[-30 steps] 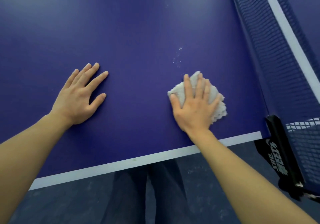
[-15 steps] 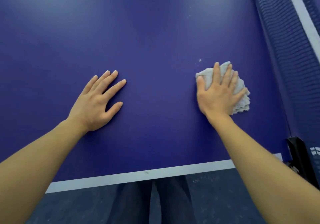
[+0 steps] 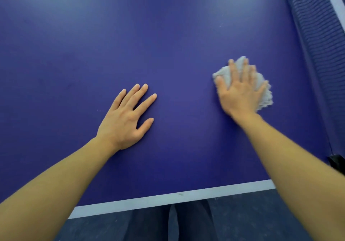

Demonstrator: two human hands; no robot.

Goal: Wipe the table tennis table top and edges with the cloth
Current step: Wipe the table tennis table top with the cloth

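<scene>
Pressing cloth (image 3: 265,91) flat onto worktop (image 3: 168,45) under right hand (image 3: 240,95), fingers (image 3: 233,73) straight and spread, leaving its frayed side showing toward net (image 3: 317,54). Resting left hand (image 3: 127,117) flat, open, empty, well apart to the left. Probably sweeping next with the right, toward net or back to edge (image 3: 168,198).

Table tennis venue: sports hall or games room, cannot tell which. Evidence: dark blue table tennis table (image 3: 168,45) with white edge line (image 3: 168,198), mesh net (image 3: 317,35) along right side, black net clamp (image 3: 337,161) at table edge, grey-blue floor (image 3: 242,222) below.
</scene>
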